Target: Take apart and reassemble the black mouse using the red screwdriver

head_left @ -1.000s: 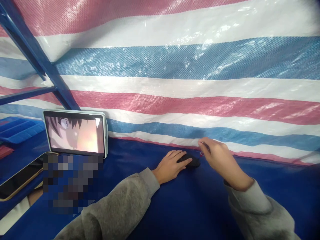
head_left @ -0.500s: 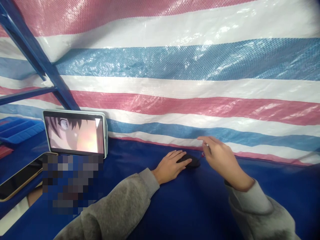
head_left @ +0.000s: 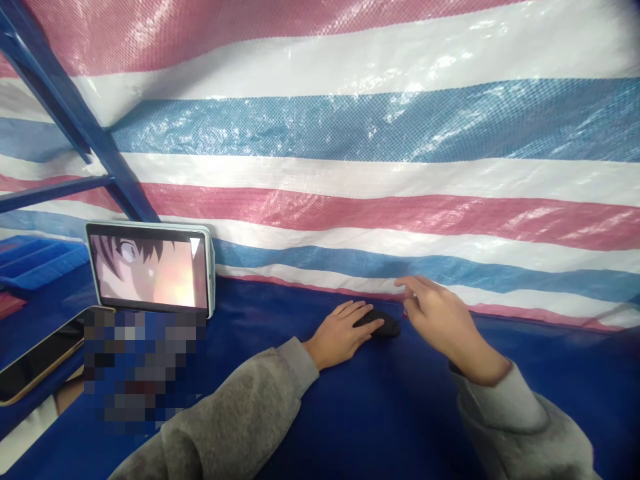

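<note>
My left hand (head_left: 340, 333) lies flat on the dark blue table cover (head_left: 380, 413), fingers stretched out, fingertips resting on a small black object (head_left: 384, 325). My right hand (head_left: 440, 323) hovers just right of that object, fingers bent and drawn together near its right end. A tiny red bit (head_left: 404, 312) shows under those fingers; what they pinch is too small to name. Both arms wear grey sleeves.
A tablet (head_left: 150, 270) playing a cartoon stands at the left against the striped red, white and blue tarp (head_left: 380, 153). A phone (head_left: 40, 360) lies at the left edge beside a blurred patch. Blue metal frame bars (head_left: 75, 113) rise behind the tablet; blue trays (head_left: 30, 263) sit far left.
My right hand's fingers shifted slightly above the black object's right end. My left hand and the black object stayed in place.
</note>
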The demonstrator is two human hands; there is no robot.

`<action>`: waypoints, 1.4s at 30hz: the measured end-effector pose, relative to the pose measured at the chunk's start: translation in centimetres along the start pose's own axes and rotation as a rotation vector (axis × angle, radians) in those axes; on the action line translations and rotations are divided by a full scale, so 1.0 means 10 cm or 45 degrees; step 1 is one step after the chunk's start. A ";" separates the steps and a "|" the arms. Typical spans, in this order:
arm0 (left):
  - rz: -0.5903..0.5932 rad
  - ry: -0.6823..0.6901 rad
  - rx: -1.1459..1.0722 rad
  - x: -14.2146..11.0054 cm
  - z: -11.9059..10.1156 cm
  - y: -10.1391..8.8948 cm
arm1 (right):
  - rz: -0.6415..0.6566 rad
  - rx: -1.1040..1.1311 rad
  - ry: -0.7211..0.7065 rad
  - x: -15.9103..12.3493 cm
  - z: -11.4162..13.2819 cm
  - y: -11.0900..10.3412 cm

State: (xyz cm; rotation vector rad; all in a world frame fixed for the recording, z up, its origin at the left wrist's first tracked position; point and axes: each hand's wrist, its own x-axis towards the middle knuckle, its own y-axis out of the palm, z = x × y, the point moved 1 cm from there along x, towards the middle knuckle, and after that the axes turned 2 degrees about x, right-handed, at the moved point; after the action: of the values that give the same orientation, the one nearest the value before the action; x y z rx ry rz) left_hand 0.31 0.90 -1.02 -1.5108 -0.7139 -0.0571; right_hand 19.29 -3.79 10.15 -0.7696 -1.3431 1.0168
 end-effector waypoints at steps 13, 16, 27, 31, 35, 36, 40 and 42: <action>0.000 -0.005 0.005 0.00 0.00 0.00 | -0.019 0.036 0.037 0.01 -0.02 0.01; 0.000 -0.007 0.007 0.00 0.00 0.01 | -0.025 0.034 0.018 0.01 -0.01 0.01; -0.007 -0.010 -0.006 0.00 0.00 0.00 | -0.035 0.028 0.048 0.01 -0.01 -0.01; -0.011 -0.010 -0.011 0.00 0.01 0.01 | -0.020 -0.005 0.024 0.00 0.00 0.00; -0.011 -0.011 -0.010 -0.01 0.01 0.01 | -0.037 0.010 0.039 0.00 -0.01 0.01; -0.013 -0.012 -0.012 -0.01 0.01 0.01 | -0.039 0.017 0.031 0.00 -0.01 0.01; -0.019 -0.016 -0.023 -0.01 0.01 0.02 | -0.019 0.025 0.014 0.00 0.00 0.01; -0.017 -0.016 -0.023 -0.01 0.01 0.02 | -0.025 0.024 0.033 0.00 0.00 0.01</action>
State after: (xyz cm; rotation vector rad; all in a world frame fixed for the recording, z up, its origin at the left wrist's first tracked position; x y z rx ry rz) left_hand 0.29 1.00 -1.20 -1.5247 -0.7354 -0.0648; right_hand 19.30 -3.72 10.08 -0.7519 -1.3149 0.9991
